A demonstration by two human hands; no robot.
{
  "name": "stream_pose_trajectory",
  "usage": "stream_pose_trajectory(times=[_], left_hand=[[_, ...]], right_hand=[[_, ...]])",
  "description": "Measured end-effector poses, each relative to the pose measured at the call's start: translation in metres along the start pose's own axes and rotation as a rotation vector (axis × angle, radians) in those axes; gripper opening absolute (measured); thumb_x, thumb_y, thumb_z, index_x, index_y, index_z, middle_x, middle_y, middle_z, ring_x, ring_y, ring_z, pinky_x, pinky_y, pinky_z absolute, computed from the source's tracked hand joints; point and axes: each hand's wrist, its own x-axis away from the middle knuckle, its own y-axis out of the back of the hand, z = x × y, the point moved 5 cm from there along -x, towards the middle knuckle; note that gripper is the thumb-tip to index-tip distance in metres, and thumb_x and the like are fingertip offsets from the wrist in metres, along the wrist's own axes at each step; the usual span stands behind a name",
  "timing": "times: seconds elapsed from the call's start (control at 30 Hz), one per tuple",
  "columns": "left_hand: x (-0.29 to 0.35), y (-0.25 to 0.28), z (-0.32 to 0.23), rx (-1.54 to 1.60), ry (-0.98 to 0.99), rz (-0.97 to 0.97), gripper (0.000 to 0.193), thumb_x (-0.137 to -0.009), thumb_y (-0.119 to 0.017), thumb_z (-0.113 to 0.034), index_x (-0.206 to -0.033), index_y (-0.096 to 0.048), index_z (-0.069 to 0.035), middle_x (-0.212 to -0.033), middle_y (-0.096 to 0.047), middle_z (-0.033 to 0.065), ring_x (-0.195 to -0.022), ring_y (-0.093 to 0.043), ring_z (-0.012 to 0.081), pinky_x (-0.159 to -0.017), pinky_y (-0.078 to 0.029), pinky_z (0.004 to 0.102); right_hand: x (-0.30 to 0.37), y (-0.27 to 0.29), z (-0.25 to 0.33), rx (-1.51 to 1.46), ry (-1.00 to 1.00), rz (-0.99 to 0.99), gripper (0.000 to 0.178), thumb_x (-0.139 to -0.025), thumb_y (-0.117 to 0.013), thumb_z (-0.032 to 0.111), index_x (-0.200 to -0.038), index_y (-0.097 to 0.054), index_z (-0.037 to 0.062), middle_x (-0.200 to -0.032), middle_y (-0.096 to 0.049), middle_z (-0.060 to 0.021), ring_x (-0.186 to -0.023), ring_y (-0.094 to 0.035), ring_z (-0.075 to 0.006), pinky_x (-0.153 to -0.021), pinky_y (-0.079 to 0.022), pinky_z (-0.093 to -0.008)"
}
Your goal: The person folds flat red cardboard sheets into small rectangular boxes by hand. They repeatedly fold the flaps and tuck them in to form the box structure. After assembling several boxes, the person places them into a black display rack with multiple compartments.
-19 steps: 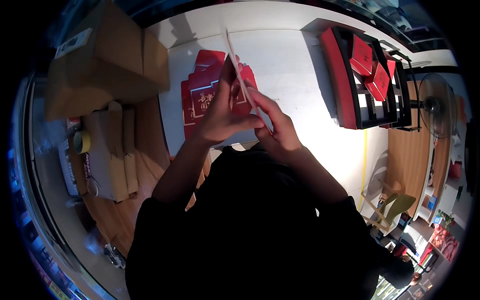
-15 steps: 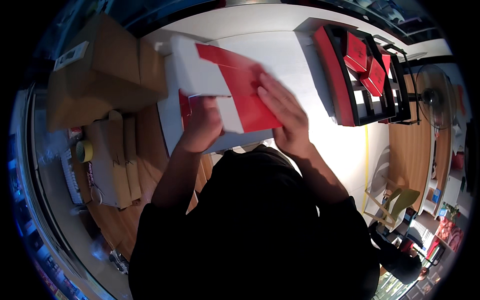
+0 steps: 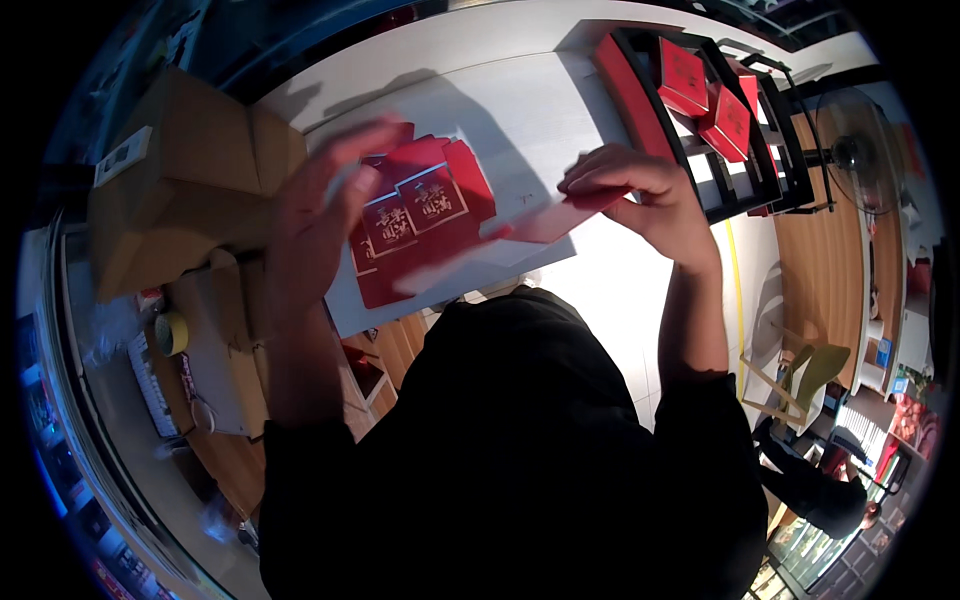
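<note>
Red card (image 3: 562, 215) pinched in the right hand (image 3: 660, 208), left hand (image 3: 318, 218) (blurred) seemingly spread.

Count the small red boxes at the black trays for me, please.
3: the upper-left box, the lower box and the partly covered box at right; others may be hidden.

head | head-worn left fisheye | facing down | hands (image 3: 655, 200) near, tabletop (image 3: 515, 105) beyond
</note>
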Motion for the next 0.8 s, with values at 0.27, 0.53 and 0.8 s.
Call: stream_pose_trajectory(times=[0.27,0.53,0.8], left_hand=[[0.023,-0.047,0.084,0.071,-0.103,0.496,0.050,-0.083,-0.067,-0.016,-0.127,-0.048,-0.002,-0.125,-0.052,0.0107,-0.108,-0.054,0.0161,-0.088,-0.047,0.0313],[0.029,-0.064,0.052,0.528,0.413,0.218,0.043,-0.081,-0.068,-0.014,-0.119,-0.053,-0.001,-0.113,-0.057,0.0071,-0.101,-0.056,0.0145,-0.083,-0.047,0.0292],[0.030,-0.051,0.082,-0.036,0.122,0.101,0.045,-0.079,-0.069,-0.014,-0.120,-0.052,-0.004,-0.114,-0.059,0.0094,-0.102,-0.059,0.0198,-0.083,-0.048,0.0313]], right_hand=[[-0.015,-0.007,-0.006,-0.280,-0.144,-0.067,0.038,-0.076,-0.068,-0.007,-0.110,-0.053,0.0000,-0.109,-0.057,-0.0075,-0.095,-0.058,-0.0141,-0.081,-0.049,-0.0282],[-0.005,-0.029,-0.026,-0.052,-0.160,-0.146,0.052,-0.081,-0.063,-0.004,-0.130,-0.047,0.0045,-0.119,-0.049,-0.0059,-0.087,-0.057,-0.0108,-0.076,-0.049,-0.0247],[0.000,-0.059,0.011,0.635,-0.033,0.081,0.108,-0.057,-0.084,0.042,-0.145,-0.026,0.0162,-0.151,-0.009,-0.0225,-0.141,-0.001,-0.0370,-0.111,-0.006,-0.0537]])
